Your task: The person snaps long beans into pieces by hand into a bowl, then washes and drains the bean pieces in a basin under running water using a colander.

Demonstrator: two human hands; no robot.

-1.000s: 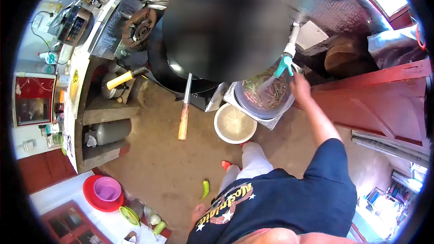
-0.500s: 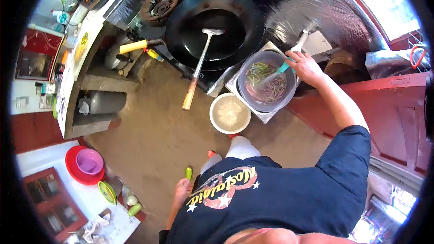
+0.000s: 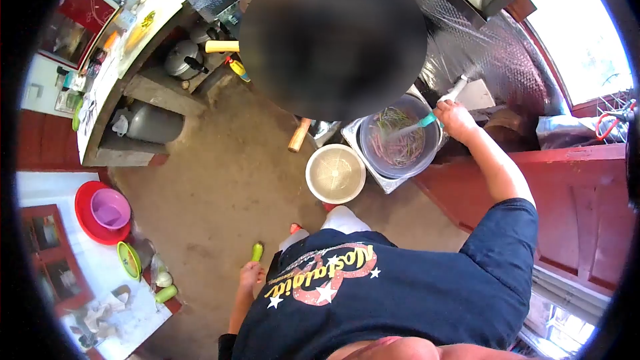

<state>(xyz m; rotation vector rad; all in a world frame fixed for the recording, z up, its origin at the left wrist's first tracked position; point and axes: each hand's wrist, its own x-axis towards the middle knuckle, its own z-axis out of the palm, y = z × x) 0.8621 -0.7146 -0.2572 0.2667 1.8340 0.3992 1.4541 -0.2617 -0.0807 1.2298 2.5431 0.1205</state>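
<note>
My right hand (image 3: 455, 120) is closed on the tap spout (image 3: 427, 120), whose teal end sprays water into a clear plastic basin (image 3: 366, 150). Green and purplish string beans (image 3: 398, 139) lie in water in that basin, which stands in a metal-rimmed sink (image 3: 387, 185). Low on the left, my left hand (image 3: 251, 273) is closed around one end of a long green vegetable, like a cucumber (image 3: 258, 251); its other end sticks out past my fingers.
Beside the sink is a white strainer basket (image 3: 335, 173). A dark blurred disc (image 3: 333, 40) covers the stove area; a wooden handle (image 3: 299, 135) pokes out below it. Red and pink basins (image 3: 110, 209) stand at the left. A red wooden door (image 3: 553, 210) is on the right.
The view has shifted, and the dark blurred disc now covers the wok and most of the spatula. Both hands keep their holds; water still sprays onto the string beans.
</note>
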